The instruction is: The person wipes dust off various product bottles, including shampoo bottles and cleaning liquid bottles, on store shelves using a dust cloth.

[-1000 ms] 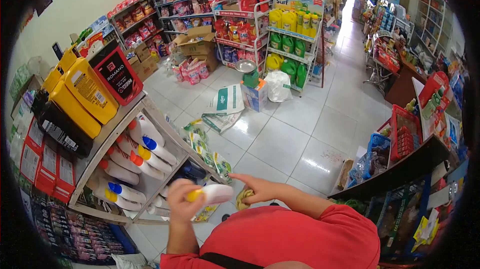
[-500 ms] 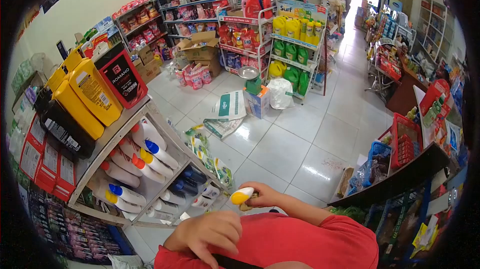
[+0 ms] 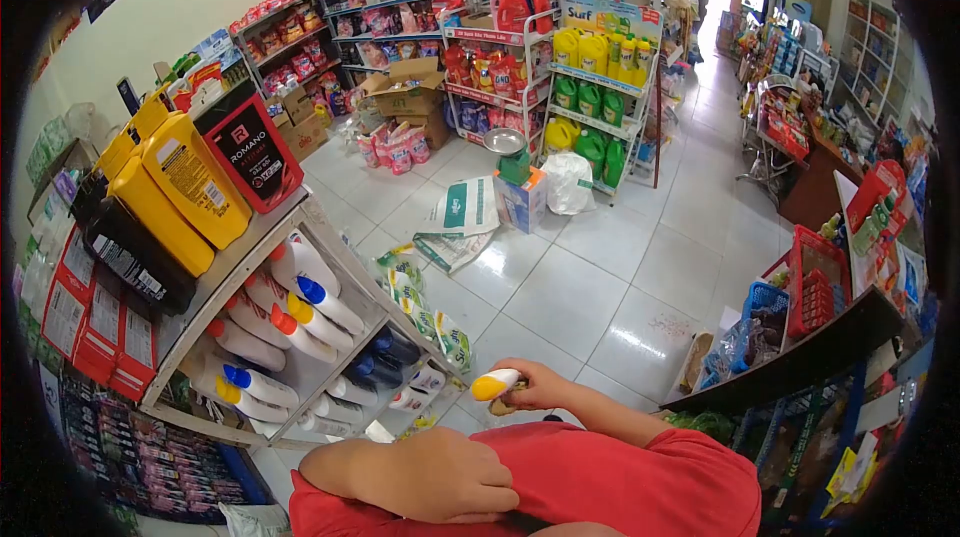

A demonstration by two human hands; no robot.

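Observation:
My right hand point(image 3: 540, 385) is closed round a white bottle with a yellow cap point(image 3: 494, 384), held in front of my red shirt. Something brownish shows under those fingers, too small to tell. My left hand point(image 3: 450, 477) lies against the shirt front, its fingers curled in beside a dark strap; what they hold, if anything, is hidden. To the left, a shelf unit point(image 3: 285, 207) has white bottles point(image 3: 325, 319) with blue, red and yellow caps lying in its compartments. On its top stand yellow bottles point(image 3: 195, 182) and a black and red Romano bottle point(image 3: 250, 147).
Green and white packs point(image 3: 425, 312) lie on the floor beside the shelf. Further off are a scale point(image 3: 508, 152) on a box, a white bag point(image 3: 569, 184) and a detergent rack point(image 3: 600, 87). A counter with baskets point(image 3: 820, 282) is at right; a distant person point(image 3: 698, 7) stands near the doorway.
My left hand has moved down and right onto the shirt, and its spread fingers have curled in. The bottle in my right hand has shifted slightly right and up.

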